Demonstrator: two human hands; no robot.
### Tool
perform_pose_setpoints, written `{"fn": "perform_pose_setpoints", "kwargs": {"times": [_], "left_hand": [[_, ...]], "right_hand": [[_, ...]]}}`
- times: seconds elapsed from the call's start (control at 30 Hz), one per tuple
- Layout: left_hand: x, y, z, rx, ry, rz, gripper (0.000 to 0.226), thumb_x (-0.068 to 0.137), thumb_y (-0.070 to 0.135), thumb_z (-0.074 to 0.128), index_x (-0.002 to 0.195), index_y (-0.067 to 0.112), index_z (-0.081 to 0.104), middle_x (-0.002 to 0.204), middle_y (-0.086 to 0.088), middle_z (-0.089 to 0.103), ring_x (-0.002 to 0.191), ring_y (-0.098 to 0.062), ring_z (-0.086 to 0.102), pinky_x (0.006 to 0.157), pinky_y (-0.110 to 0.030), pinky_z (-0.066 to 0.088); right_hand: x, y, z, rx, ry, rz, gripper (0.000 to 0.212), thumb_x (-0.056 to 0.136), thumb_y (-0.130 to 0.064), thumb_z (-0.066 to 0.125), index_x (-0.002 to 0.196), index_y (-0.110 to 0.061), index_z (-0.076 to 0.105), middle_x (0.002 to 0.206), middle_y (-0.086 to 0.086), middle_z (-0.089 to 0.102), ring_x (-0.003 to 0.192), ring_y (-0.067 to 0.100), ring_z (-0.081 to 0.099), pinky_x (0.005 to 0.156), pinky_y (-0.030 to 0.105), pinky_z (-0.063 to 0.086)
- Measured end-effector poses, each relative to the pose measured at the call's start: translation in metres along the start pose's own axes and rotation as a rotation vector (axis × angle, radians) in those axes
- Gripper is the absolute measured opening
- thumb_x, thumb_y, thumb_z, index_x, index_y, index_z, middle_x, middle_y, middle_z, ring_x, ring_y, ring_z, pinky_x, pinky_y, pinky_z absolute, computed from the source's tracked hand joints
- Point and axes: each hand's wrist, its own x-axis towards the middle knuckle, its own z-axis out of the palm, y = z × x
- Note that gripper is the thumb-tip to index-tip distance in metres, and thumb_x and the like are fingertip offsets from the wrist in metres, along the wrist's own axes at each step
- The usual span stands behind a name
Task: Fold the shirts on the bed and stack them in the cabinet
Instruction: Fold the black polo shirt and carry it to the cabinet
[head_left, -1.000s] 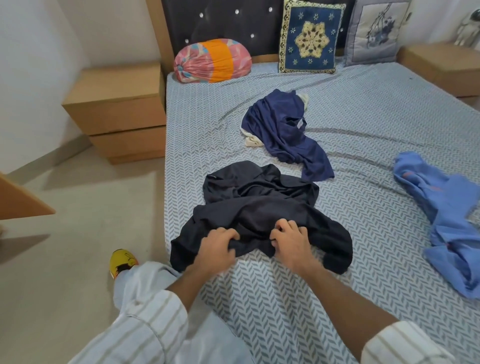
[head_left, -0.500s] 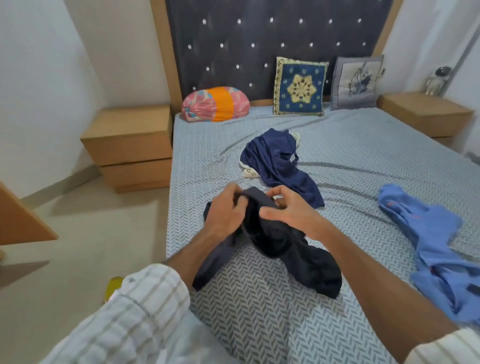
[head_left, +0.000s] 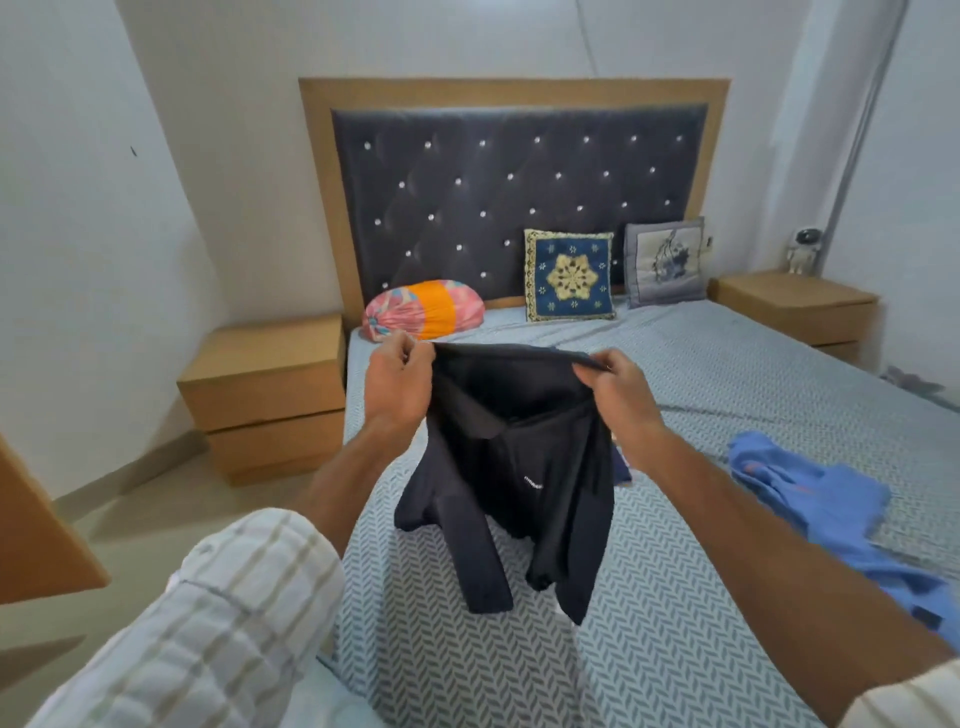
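Both hands (head_left: 397, 387) (head_left: 621, 392) hold black shirt (head_left: 524, 467); navy shirt mostly hidden behind.

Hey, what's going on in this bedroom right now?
A person standing at the foot of the bed is holding up a dark navy collared shirt by its top edge, the left hand and right hand each gripping one end so it hangs open above the patterned sheet. It isn't folded yet. A crumpled light blue shirt lies on the bed to the right, waiting. No cabinet is in view.
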Motion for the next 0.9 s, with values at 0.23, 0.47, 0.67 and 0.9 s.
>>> {"fn": "perform_pose_setpoints", "kwargs": {"times": [0.23,0.47,0.67,0.9], "left_hand": [[0.001,0.028,-0.004,0.005,-0.243,-0.156,0.038,0.098,0.048,0.055,0.118,0.018,0.045,0.099,0.014,0.051,0.090,-0.003,0.053,0.080,-0.022,0.045],[0.002,0.016,-0.034,0.675,-0.765,-0.068,0.071,0.072,0.013,0.086,0.130,0.022,0.046,0.130,0.004,0.057,0.117,-0.017,0.055,0.101,-0.035,0.048],[0.010,0.013,-0.044,0.432,-0.541,0.011,0.013,0.091,0.011,0.069,0.098,0.018,0.078,0.099,-0.006,0.076,0.093,-0.019,0.067,0.088,-0.034,0.051],[0.025,0.032,-0.043,0.483,-0.244,0.077,0.029,0.096,0.011,0.050,0.111,0.022,0.072,0.115,-0.006,0.068,0.103,-0.027,0.062,0.089,-0.034,0.047]], "right_hand": [[-0.011,-0.059,-0.034,-0.325,-0.640,-0.035,0.051,0.078,-0.027,0.085,0.124,-0.028,0.063,0.117,-0.008,0.072,0.107,0.012,0.069,0.097,0.031,0.052],[-0.006,-0.061,-0.056,-0.806,-0.435,-0.126,0.025,0.083,-0.014,0.078,0.107,-0.017,0.071,0.102,-0.003,0.072,0.100,0.018,0.067,0.088,0.033,0.054],[-0.001,-0.078,-0.086,-0.716,-0.224,-0.204,0.009,0.094,-0.019,0.066,0.095,-0.012,0.072,0.093,0.005,0.069,0.087,0.019,0.064,0.067,0.028,0.045],[-0.004,-0.092,-0.117,-0.854,-0.061,-0.213,0.022,0.099,-0.020,0.060,0.119,-0.022,0.069,0.114,0.005,0.068,0.097,0.021,0.058,0.080,0.027,0.039]]}}
